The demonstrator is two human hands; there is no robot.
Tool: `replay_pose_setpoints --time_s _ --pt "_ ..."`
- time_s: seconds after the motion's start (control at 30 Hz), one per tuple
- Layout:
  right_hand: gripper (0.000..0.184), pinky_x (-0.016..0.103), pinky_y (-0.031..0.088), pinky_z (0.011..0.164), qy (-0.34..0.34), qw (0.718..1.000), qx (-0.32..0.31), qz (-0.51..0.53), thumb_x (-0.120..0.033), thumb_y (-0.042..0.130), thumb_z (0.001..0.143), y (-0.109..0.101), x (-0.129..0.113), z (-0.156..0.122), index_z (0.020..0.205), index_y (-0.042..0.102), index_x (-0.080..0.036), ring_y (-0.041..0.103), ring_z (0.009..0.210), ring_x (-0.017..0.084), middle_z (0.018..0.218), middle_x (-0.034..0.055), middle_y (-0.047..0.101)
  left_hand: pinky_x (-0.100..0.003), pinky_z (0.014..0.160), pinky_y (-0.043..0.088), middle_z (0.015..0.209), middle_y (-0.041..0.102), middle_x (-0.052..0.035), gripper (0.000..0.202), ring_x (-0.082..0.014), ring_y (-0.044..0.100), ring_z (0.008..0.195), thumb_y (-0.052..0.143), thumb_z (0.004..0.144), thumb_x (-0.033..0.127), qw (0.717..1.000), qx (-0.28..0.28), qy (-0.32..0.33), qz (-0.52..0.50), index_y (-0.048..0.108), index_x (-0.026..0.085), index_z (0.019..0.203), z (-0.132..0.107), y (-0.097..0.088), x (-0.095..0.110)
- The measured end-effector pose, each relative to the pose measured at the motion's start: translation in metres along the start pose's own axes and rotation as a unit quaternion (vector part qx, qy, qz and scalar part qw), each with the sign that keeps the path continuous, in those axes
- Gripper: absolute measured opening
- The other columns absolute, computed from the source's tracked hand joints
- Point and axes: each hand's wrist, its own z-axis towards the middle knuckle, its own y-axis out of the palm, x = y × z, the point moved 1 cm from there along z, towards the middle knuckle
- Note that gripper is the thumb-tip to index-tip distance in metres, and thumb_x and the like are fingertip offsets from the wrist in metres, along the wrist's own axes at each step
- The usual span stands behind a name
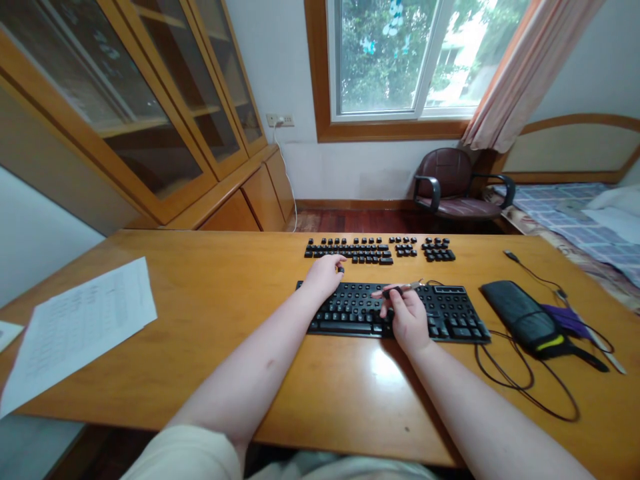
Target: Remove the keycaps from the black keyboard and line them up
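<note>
A black keyboard (350, 328) lies on the wooden desk, with keycaps gone from its upper rows and still seated along the lower ones. My left hand (325, 273) is over its upper left corner, a small black keycap (341, 270) pinched at the fingertips. Above the keyboard's middle, my right hand (410, 319) grips a keycap puller (413, 285), whose thin metal end points to the right; the fingers partly cover its dark handle. Behind the keyboard, loose black keycaps (370, 251) are laid out in rows, and my left hand is just in front of them.
A black cable (533, 393) loops on the desk (210, 320) right of the keyboard. Beyond it lie a dark grey pouch (517, 313), a purple item (565, 320) and a USB cable (530, 267). Printed papers (85, 327) lie at the left; a chair (450, 180) stands past the far edge.
</note>
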Motion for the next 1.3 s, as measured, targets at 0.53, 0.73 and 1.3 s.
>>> replay_pose_setpoints --time_s 0.53,0.73,1.3 --pt "0.017 0.023 0.040 0.045 -0.005 1.000 -0.001 0.005 -0.035 0.052 0.085 0.001 0.003 0.000 0.087 0.055 -0.018 0.050 0.043 0.008 0.079 0.0060 0.070 -0.029 0.087 0.045 0.100 0.067 -0.0042 0.027 -0.0210 0.059 0.097 0.063 0.072 0.020 0.990 -0.068 -0.018 0.120 0.067 0.024 0.098 0.052 0.025 -0.009" --pt "0.017 0.023 0.040 0.045 -0.005 1.000 -0.002 0.009 -0.034 0.052 0.085 0.001 0.003 0.001 0.088 0.055 -0.017 0.050 0.043 0.008 0.080 0.0062 0.069 -0.029 0.083 0.046 0.094 0.068 -0.0032 0.016 -0.0204 0.060 0.094 0.064 0.072 0.024 0.989 -0.057 -0.021 0.132 0.069 0.024 0.088 0.057 0.029 -0.010" --pt "0.016 0.023 0.040 0.045 0.004 1.000 -0.002 0.010 -0.034 0.052 0.085 0.002 0.001 0.001 0.088 0.054 -0.018 0.050 0.043 0.008 0.081 0.0060 0.070 -0.032 0.083 0.044 0.100 0.065 -0.0041 0.018 -0.0213 0.059 0.095 0.054 0.081 0.029 0.985 -0.025 -0.024 0.171 0.067 0.026 0.093 0.052 0.035 -0.010"
